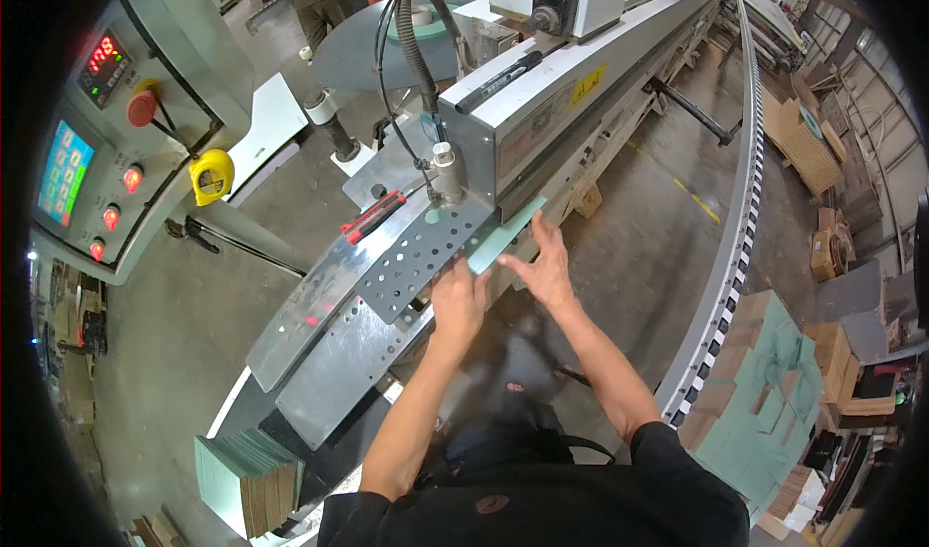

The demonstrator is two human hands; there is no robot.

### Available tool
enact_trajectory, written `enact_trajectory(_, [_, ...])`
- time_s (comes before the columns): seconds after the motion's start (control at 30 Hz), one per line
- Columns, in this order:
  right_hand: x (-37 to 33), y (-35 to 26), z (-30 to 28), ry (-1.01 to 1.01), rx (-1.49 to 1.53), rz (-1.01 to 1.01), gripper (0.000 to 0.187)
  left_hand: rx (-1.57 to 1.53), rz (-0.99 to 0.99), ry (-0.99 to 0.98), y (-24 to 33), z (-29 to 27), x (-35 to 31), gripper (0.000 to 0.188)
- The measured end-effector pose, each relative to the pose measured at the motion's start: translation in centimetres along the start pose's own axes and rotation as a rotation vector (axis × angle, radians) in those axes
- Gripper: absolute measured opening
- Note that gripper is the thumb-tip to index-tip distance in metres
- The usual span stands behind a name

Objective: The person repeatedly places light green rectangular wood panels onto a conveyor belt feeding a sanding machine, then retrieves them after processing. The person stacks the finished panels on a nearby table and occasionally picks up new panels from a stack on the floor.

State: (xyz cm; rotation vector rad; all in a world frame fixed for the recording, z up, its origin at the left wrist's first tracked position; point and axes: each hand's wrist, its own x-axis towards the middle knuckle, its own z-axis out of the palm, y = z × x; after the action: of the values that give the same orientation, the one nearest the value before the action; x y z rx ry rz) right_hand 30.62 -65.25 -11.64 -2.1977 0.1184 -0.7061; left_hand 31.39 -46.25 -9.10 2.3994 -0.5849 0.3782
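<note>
A narrow pale green board [499,241] lies slantwise along the machine's near side, its far part beneath the white machine housing [552,111]. My left hand [458,302] is closed at the board's near end, beside a perforated metal plate [411,268]; the plate's edge partly hides its fingertips. Along the board's right edge is my right hand [548,268], with thumb and fingers spread apart. Its fingertips reach the board's edge, though firm contact is hard to make out. Left of the plate, a red-and-black hand tool [374,217] rests on the metal guard [319,300].
A control panel [102,150] with lit buttons and a yellow tape measure [211,176] stands at left. Stacked green boards [247,479] sit lower left, more green boards [764,392] at right. A long curved rail [721,315] runs down the right side. A black marker [498,81] lies on the housing.
</note>
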Motion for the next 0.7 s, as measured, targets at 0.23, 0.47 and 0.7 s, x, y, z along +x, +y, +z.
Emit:
enact_trajectory(0.23, [0.9, -1.5, -1.3, 0.071, 0.129, 0.157, 0.077, -0.367, 0.178, -0.221, 4.3, -11.9, -5.9, 0.046])
enact_trajectory(0.47, [-11.5, -3.4, 1.7, -0.108, 0.344, 0.328, 0.051, -0.041, 0.014, 0.045, -0.2, -34.4, -17.4, 0.068])
enact_trajectory(0.7, [-20.1, -7.8, 6.1, -0.334, 0.405, 0.288, 0.048, 0.541, -0.639, -0.102, -7.9, -52.0, -29.3, 0.117])
